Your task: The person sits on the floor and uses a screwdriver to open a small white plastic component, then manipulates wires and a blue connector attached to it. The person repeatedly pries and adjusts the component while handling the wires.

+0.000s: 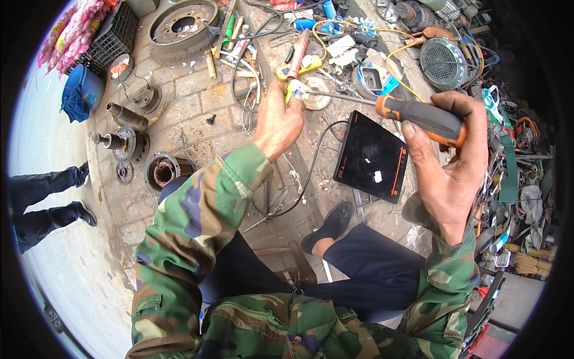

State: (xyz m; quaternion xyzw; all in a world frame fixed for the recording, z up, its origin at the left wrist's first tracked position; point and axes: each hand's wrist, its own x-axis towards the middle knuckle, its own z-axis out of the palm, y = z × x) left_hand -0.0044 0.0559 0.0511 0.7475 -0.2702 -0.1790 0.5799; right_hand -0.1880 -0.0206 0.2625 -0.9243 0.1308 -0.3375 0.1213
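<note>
My right hand (451, 158) is closed around the orange and black handle of a screwdriver (418, 115). Its metal shaft runs left, and the tip meets a small white and yellow part (297, 91). That part is pinched between the thumb and fingers of my left hand (279, 119); its exact kind is hard to make out. Just beyond my left fingers lie a red-handled tool (299, 52) and a yellow tool (310, 64). Below the screwdriver, a black induction cooktop (372, 157) rests on the ground, with a dark cable (315, 161) looping left from it.
Motor parts stand on the paving at left, including a round housing (164, 169). A wheel rim (182, 27) lies far left, near a blue bucket (86, 87). Heaped scrap and a grey fan-like motor cover (443, 63) fill the right. Another person's legs (48, 203) show at left.
</note>
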